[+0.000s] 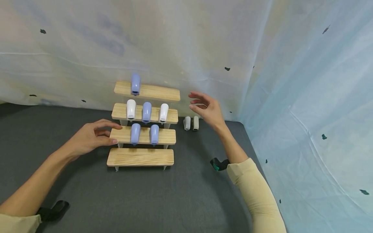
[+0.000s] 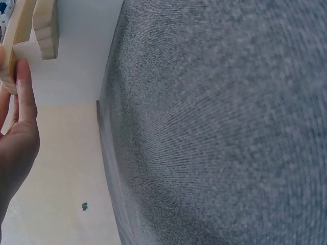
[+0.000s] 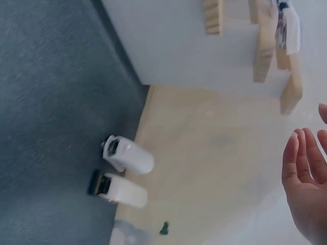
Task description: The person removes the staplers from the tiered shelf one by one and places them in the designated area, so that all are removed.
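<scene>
A tiered wooden stand [image 1: 140, 157] has pale boards stepping up toward the back. Small rounded staplers stand on it: a blue stapler [image 1: 135, 84] on the top board, a blue one [image 1: 147, 112] between two white staplers [image 1: 131, 109] on the board below, and a pair of blue staplers [image 1: 135, 133] lower down. My left hand [image 1: 92, 137] grips the left end of the second-lowest board [image 2: 11, 56], thumb at the front and fingers behind. To the right of the top board, my right hand [image 1: 207, 108] hovers with relaxed, slightly bent fingers [image 3: 302, 155], holding nothing.
On the dark table [image 1: 140, 197], right of the stand, a white stapler [image 1: 187, 123] and a greyish one [image 1: 195, 123] stand side by side by the back curtain [image 1: 175, 38]. Another pale curtain [image 1: 303, 113] rises along the right edge.
</scene>
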The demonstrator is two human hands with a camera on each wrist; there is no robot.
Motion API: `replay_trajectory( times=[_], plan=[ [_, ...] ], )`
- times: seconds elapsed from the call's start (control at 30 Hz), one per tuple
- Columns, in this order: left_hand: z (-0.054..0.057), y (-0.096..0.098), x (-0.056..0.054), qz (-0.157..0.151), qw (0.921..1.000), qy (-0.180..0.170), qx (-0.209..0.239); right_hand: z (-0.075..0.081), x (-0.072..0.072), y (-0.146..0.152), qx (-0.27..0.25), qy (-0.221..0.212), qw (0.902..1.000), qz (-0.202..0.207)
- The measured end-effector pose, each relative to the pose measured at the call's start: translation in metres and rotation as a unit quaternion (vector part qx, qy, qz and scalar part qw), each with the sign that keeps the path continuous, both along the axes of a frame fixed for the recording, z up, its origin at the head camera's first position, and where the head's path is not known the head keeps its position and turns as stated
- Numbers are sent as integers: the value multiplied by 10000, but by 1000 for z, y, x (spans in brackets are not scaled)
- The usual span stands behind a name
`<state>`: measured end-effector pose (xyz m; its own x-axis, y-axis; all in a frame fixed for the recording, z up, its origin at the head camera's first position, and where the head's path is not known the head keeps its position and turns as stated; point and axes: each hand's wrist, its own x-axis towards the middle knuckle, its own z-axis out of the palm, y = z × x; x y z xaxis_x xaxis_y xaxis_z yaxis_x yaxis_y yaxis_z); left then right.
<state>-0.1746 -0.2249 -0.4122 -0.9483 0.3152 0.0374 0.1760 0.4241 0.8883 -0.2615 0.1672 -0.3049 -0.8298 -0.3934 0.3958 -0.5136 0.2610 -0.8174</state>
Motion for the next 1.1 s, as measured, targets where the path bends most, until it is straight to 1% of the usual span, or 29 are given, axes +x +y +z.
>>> replay_trajectory(
  times=[0.2, 0.43, 0.53, 0.73, 0.8, 0.97, 1.1],
  plan=[
    [-1, 0, -1, -41, 10000, -63, 36, 10, 3, -15, -119, 33, 9996, 251],
    [0, 0, -2, -72, 9999, -118, 2, 19, 4, -31, -40, -99, 9995, 309],
    [1, 0, -2, -90, 9999, -135, 11, 18, 1, -35, -48, -97, 9993, 364],
    [2, 0, -1, -84, 9997, -203, 75, 6, -17, -41, -93, -74, 9989, 454],
    [1, -1, -1, -90, 9997, -208, 95, 4, -21, -44, -85, -71, 9987, 504],
    [0, -2, -2, -107, 9997, -195, 71, 6, -23, -58, -90, -109, 9977, 669],
    [1, -1, -2, -94, 9997, -203, 53, 11, -21, -68, -7, -196, 9971, 730]
  ],
)
